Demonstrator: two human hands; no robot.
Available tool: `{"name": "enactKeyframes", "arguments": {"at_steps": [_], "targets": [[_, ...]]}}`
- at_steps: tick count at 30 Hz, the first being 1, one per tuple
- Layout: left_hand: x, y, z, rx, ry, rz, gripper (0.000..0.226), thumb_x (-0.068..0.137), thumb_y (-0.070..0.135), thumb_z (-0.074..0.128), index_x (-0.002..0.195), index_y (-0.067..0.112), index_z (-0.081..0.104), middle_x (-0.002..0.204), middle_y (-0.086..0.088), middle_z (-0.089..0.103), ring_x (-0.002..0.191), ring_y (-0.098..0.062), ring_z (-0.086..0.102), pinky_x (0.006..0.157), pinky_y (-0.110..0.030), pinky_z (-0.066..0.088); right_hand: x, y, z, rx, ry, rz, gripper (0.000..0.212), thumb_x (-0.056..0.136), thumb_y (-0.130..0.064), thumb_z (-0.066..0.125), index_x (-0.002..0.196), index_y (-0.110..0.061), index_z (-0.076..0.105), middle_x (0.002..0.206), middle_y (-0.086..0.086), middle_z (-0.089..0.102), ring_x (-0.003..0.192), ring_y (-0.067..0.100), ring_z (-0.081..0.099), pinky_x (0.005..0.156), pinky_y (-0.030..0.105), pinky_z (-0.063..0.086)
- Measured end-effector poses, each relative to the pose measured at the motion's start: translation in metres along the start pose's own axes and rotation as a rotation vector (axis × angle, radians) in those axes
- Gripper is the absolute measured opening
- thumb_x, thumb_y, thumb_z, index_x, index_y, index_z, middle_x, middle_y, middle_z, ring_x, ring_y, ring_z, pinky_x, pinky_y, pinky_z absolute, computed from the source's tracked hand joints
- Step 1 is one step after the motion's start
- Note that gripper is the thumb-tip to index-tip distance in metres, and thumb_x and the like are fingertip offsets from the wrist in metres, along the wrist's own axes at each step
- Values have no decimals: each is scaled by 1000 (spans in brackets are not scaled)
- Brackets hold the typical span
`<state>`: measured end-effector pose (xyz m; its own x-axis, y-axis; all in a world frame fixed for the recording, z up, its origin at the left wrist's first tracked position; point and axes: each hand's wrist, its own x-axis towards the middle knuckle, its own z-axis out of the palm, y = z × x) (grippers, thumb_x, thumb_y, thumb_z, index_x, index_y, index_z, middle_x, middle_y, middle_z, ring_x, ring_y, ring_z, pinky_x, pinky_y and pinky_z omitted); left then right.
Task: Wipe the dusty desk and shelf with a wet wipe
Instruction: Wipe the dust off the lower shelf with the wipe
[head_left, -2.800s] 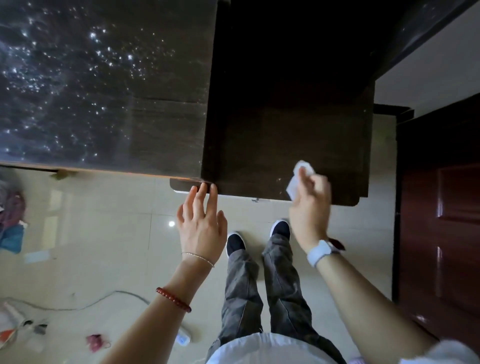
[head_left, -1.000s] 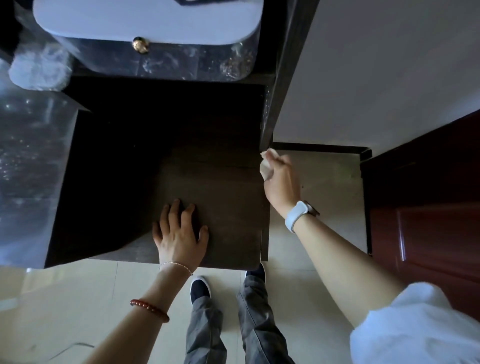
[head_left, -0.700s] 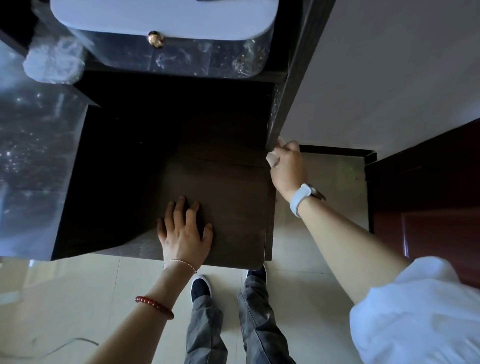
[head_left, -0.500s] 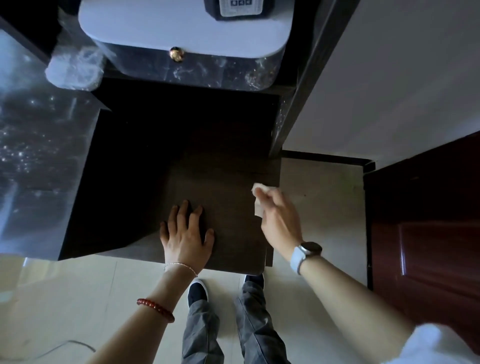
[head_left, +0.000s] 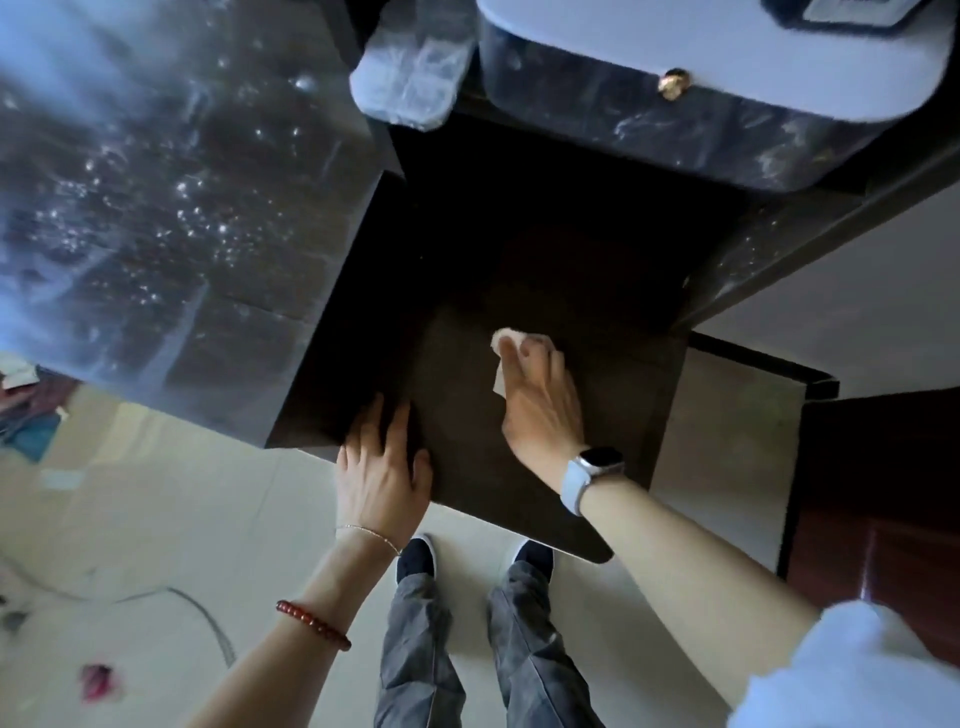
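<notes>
The dark wooden shelf (head_left: 613, 415) juts out below the glossy, speckled desk top (head_left: 156, 218). My right hand (head_left: 540, 405) lies flat in the middle of the shelf, pressing the white wet wipe (head_left: 506, 345) under its fingers; only the wipe's far and left edges show. My left hand (head_left: 382, 467) rests with spread fingers on the shelf's near left corner, beside the desk's side panel, and holds nothing.
A white box (head_left: 753, 57) with a brass knob, wrapped in clear plastic, stands on the upper level behind the shelf. A plastic-wrapped item (head_left: 410, 88) lies left of it. A dark red door (head_left: 883, 519) stands at right. A cable (head_left: 197, 608) and small items lie on the tiled floor.
My right hand slid the wipe from the shelf's right edge toward its middle. My left hand shifted from the shelf's front middle to its near left corner. The view swung left.
</notes>
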<state>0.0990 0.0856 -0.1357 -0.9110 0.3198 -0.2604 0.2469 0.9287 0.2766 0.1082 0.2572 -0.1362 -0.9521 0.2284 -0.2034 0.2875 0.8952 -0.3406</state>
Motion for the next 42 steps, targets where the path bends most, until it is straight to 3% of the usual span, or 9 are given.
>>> {"name": "enactKeyframes", "arguments": {"at_steps": [7, 20, 25, 27, 30, 33, 37, 40, 42], "targets": [[-8, -12, 13, 36, -9, 74, 54, 80, 34, 37, 122, 4, 53, 129, -25, 51, 119, -44, 46, 97, -56, 39, 82, -32, -6, -143, -106, -137, 69, 80, -10, 53, 140, -21, 21, 139, 10, 29, 121, 32, 29, 95, 40, 29], [-11, -27, 15, 8, 112, 167, 47, 84, 31, 40, 122, 8, 53, 131, -19, 51, 126, -34, 36, 105, -40, 28, 104, -62, 6, -69, -17, 0, 63, 81, -14, 53, 138, -14, 27, 138, 14, 31, 121, 34, 30, 93, 40, 30], [-35, -38, 10, 27, 87, 141, 44, 84, 25, 39, 119, 5, 57, 126, -20, 56, 120, -36, 48, 102, -44, 37, 25, -62, 20, -92, -122, -515, 52, 79, -9, 44, 130, -21, 45, 128, 13, 48, 102, 36, 45, 80, 42, 40], [-52, -46, 10, 44, 54, 112, 45, 84, 25, 37, 120, 5, 56, 127, -19, 55, 119, -37, 50, 97, -51, 40, 6, -64, 24, -178, -256, -681, 57, 82, -9, 48, 136, -22, 35, 135, 12, 43, 108, 34, 43, 85, 43, 37], [-66, -60, 12, 65, 14, 74, 47, 84, 27, 35, 124, 6, 51, 132, -17, 51, 122, -37, 48, 95, -52, 41, 27, -62, 19, -311, -205, -451, 66, 85, -13, 46, 143, -19, 15, 136, 12, 34, 115, 31, 35, 90, 39, 29], [-67, -68, 12, 61, 1, 21, 49, 85, 29, 33, 126, 7, 49, 134, -16, 49, 123, -38, 45, 95, -52, 41, 32, -76, 29, -187, -104, -175, 62, 83, -14, 49, 141, -12, 24, 132, 17, 39, 112, 34, 37, 86, 38, 26], [-64, -71, 8, -51, 36, -80, 50, 83, 29, 33, 125, 7, 49, 133, -18, 49, 123, -39, 45, 96, -50, 40, -22, -97, 58, -124, -27, -343, 50, 76, -18, 33, 120, -12, 57, 103, 8, 64, 85, 25, 47, 66, 34, 24], [-66, -69, 4, -88, 46, -72, 47, 85, 28, 33, 124, 7, 49, 131, -18, 51, 121, -39, 47, 96, -50, 40, -46, -81, 51, -74, 4, -453, 48, 79, -19, 30, 117, -15, 59, 106, 3, 65, 82, 22, 48, 63, 34, 29], [-66, -62, 4, -79, 64, 2, 42, 86, 22, 41, 124, 6, 50, 130, -18, 52, 119, -39, 48, 95, -51, 41, -52, -64, 43, -71, 26, -345, 47, 79, -18, 33, 119, -23, 57, 102, 4, 63, 79, 26, 53, 65, 35, 30]]}}
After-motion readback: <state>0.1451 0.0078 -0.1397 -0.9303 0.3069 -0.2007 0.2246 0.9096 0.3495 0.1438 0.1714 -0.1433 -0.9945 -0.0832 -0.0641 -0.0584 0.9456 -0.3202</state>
